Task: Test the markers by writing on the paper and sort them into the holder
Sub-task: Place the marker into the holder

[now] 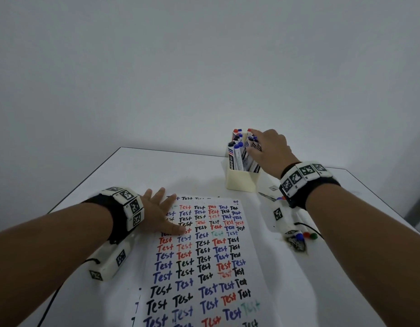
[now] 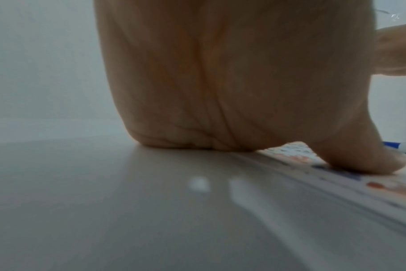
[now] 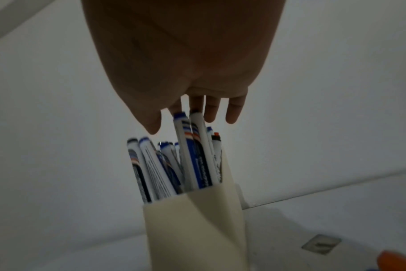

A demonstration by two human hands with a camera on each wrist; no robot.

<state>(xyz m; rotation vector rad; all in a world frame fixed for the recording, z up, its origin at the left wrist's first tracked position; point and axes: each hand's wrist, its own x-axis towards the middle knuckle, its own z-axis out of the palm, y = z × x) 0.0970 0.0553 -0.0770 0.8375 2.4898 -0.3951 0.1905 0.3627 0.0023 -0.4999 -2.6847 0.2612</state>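
A cream holder (image 1: pixel 242 182) (image 3: pixel 197 229) stands at the back right of the table, packed with several white markers (image 1: pixel 237 156) (image 3: pixel 151 165) with blue, black and red caps. My right hand (image 1: pixel 270 149) (image 3: pixel 186 55) hovers over it with straight fingers. Its fingertips (image 3: pixel 196 104) touch the tops of two taller markers (image 3: pixel 201 165) without curling round them. The paper (image 1: pixel 204 267) (image 2: pixel 371 183) is covered with rows of "Test" in black, blue, red and green. My left hand (image 1: pixel 161 213) (image 2: pixel 220 82) lies flat with spread fingers on the paper's upper left corner.
Loose markers (image 1: pixel 303 234) with blue, red and green caps lie on the white table under my right wrist; one blue-capped marker (image 2: pixel 401 146) shows beyond the left thumb. A small grey tag (image 1: pixel 273 188) (image 3: pixel 321 243) sits beside the holder. The table's far edge (image 1: pixel 168 149) meets a plain wall.
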